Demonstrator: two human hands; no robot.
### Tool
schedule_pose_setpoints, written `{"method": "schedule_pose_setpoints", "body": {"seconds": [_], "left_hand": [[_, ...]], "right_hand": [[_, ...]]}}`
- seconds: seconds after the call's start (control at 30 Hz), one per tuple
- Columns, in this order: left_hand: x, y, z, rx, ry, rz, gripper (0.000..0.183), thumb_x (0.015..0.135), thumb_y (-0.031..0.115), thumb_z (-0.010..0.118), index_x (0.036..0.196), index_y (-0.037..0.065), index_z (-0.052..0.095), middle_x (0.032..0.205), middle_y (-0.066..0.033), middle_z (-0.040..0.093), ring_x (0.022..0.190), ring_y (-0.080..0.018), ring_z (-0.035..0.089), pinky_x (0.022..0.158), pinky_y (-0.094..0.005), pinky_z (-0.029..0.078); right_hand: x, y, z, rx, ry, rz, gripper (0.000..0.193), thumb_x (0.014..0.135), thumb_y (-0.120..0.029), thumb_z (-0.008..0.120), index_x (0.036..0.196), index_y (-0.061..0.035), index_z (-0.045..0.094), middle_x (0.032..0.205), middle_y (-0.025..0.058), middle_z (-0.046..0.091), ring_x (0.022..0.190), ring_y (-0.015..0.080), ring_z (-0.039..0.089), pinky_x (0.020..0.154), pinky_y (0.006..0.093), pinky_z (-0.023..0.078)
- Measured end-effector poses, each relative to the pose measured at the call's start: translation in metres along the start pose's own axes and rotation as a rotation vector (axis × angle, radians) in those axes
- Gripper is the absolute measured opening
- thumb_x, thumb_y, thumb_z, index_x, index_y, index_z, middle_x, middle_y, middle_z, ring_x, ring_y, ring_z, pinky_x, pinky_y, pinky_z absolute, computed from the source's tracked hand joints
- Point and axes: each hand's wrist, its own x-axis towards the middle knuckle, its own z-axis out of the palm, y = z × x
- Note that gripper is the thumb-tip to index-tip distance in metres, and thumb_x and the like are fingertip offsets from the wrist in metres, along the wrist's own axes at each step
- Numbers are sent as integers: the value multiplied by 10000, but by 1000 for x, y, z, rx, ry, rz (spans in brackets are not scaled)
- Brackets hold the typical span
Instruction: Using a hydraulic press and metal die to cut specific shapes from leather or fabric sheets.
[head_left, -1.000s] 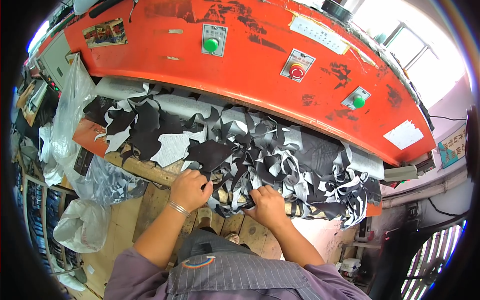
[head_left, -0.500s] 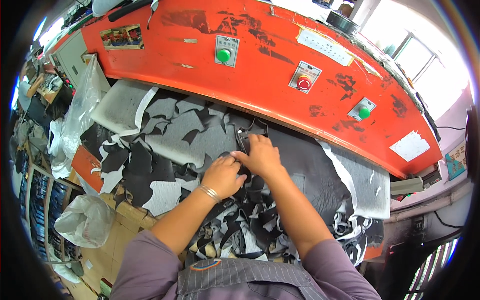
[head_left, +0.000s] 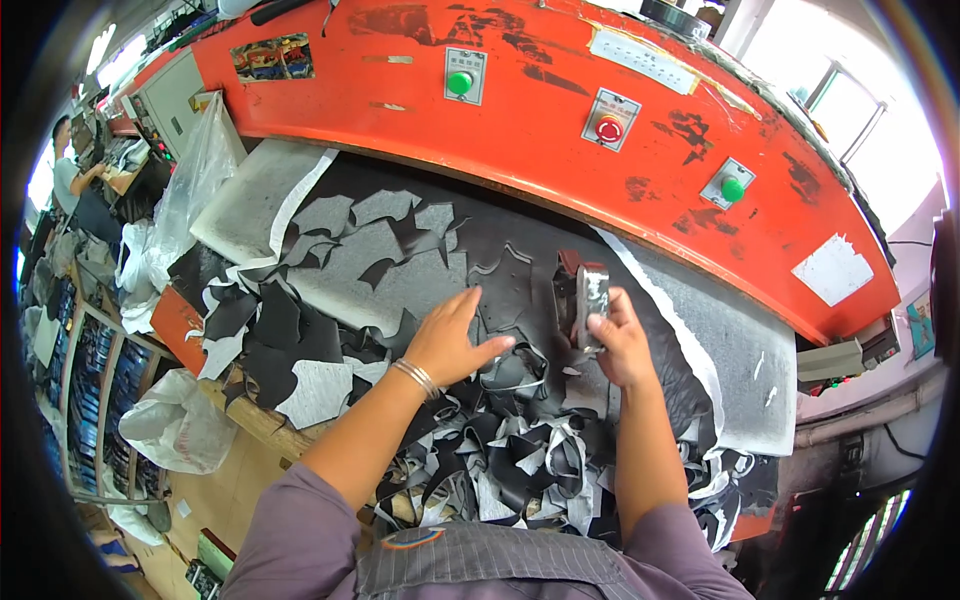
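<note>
- Right hand (head_left: 624,348): fingers clamped on the die (head_left: 593,310), thumb on the near side.
- Die: metal, upright in the right hand, above the black sheet (head_left: 680,382); cannot tell if its lower edge touches.
- Left hand (head_left: 450,340): holds nothing, fingers reaching forward, thumb apart and pointing right, toward the die. Over the sheet's near part; contact unclear.
- Bangles (head_left: 414,380) on left wrist.
- Cut outline (head_left: 508,275) in the sheet, between left fingers and die.
- Grey patches (head_left: 425,280) with jagged edges, just beyond the left hand.
- Scrap heap (head_left: 520,475), black, grey and white, between the forearms, near the apron (head_left: 490,560).
- Bigger scraps (head_left: 285,325) left of the left hand, by the orange corner of the surface (head_left: 178,322).
- Pole (head_left: 262,425) along the near left edge, under scraps.
- Orange machine (head_left: 540,115) across the far side: two green buttons (head_left: 460,83), one red button (head_left: 608,128) between them.
- Clear bag (head_left: 200,185) left of the machine; white bag (head_left: 180,425) lower left.
- Co-worker (head_left: 72,175) far left.
</note>
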Motion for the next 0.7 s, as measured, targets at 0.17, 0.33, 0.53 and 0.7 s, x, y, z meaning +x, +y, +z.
{"method": "schedule_pose_setpoints", "body": {"seconds": [0.17,0.33,0.53,0.7], "left_hand": [[61,11,6,192,48,-220,904,722,543,729,1329,-54,425,1352,-254,444,1269,-378,402,1049,-412,361],[106,-5,-1,369,-128,-265,560,688,424,805,1023,13,624,1142,-177,586,1152,-335,513,965,-387,437],[94,-42,29,-264,63,-143,388,759,333,776,947,34,616,1020,-109,626,855,-274,608,740,-363,502],[62,-61,7,-1453,336,-148,343,872,250,692,1151,122,538,1016,9,617,899,-144,581,714,-307,442]], "right_hand": [[-35,0,6,-9,84,2,235,896,-118,627,1056,-74,460,892,59,606,736,135,600,656,277,501],[-36,-11,-13,-1166,121,-52,232,843,-151,651,1030,-82,534,891,83,628,721,227,612,651,346,442],[-39,18,-34,-1714,88,-101,245,806,-221,648,1022,-132,576,890,80,614,875,275,602,798,430,382],[-37,25,-42,-1686,212,-198,229,799,-232,656,997,-142,584,863,60,593,853,258,594,777,414,390]]}}
